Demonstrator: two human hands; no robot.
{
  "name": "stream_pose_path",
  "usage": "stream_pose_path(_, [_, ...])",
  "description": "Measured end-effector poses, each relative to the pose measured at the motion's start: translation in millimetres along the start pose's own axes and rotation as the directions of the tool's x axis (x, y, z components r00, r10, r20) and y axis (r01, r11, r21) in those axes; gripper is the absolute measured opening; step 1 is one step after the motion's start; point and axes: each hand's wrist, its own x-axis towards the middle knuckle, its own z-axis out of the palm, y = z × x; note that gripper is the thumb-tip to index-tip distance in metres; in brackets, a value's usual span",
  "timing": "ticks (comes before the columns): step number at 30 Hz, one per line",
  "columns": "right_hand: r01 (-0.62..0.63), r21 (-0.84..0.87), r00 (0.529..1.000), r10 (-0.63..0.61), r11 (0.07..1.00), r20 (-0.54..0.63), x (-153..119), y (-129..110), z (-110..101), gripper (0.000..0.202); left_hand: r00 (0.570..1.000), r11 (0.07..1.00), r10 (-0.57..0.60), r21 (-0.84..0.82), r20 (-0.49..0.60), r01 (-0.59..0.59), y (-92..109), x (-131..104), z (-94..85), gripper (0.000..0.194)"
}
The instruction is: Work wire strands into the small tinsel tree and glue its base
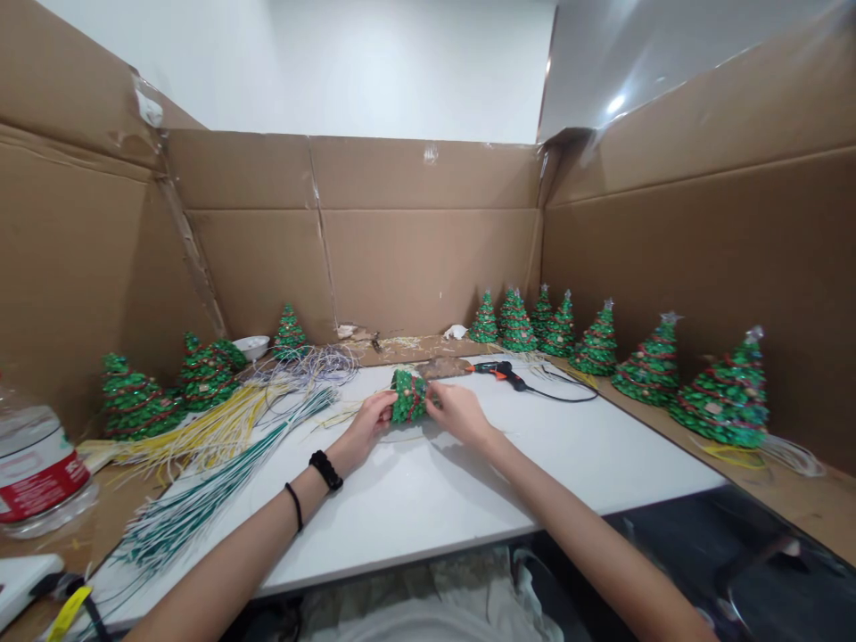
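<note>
Tall cardboard walls are enclosing a white worktop on three sides. A row of finished green miniature Christmas trees, trimmed in red and topped with silver, is standing along the right wall, with a few more trees sitting at the left. Bundles of yellow, green and white wire stems are lying fanned across the left of the worktop, beside a clear plastic water bottle with a red label. A black and orange hot glue gun is resting near the back edge, its cord trailing right, and a small white bowl is sitting at the back left. At the centre, just above the worktop, both hands are gripping a small green beaded tree: the left hand, with two black bands at the wrist, is closing on its left side, and the right hand is pinching its right side.
</note>
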Motion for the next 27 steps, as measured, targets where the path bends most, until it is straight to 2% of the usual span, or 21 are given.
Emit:
stream_pose_path(5, [0.010,-0.052,0.999,-0.008,0.999,0.041,-1.2,-2.7,-0.6,0.016,1.000,0.999,0.010,0.043,0.020,-0.010,0.1,-0.1,-0.3,0.032])
stream_pose_path(10, [-0.008,0.051,0.999,0.006,0.999,0.039,-2.8,-0.8,-2.3,0.022,0.999,0.991,-0.015,0.134,0.030,0.011,-2.8,4.6,-4.5,0.040])
stream_pose_path(14, [0.072,0.103,0.996,-0.078,0.992,0.052,-3.0,2.9,-1.5,0.024,0.997,0.980,-0.021,0.199,0.078,0.005,-4.4,7.0,-7.7,0.047])
stream_pose_path(19, [0.201,0.076,0.977,-0.205,0.977,0.058,-1.9,4.5,3.1,0.021,0.994,0.981,0.008,0.191,0.113,-0.029,-5.7,9.7,-10.2,0.047])
stream_pose_path(22, [0.195,0.055,0.979,-0.198,0.979,0.049,-1.0,4.5,5.2,0.021,0.991,0.979,-0.009,0.204,0.137,-0.019,-7.7,12.2,-11.6,0.048])
stream_pose_path(27, [0.138,0.016,0.988,-0.139,0.990,0.069,-1.6,2.9,5.7,0.020,0.982,0.970,0.030,0.231,0.188,-0.074,-7.1,13.3,-11.4,0.049])
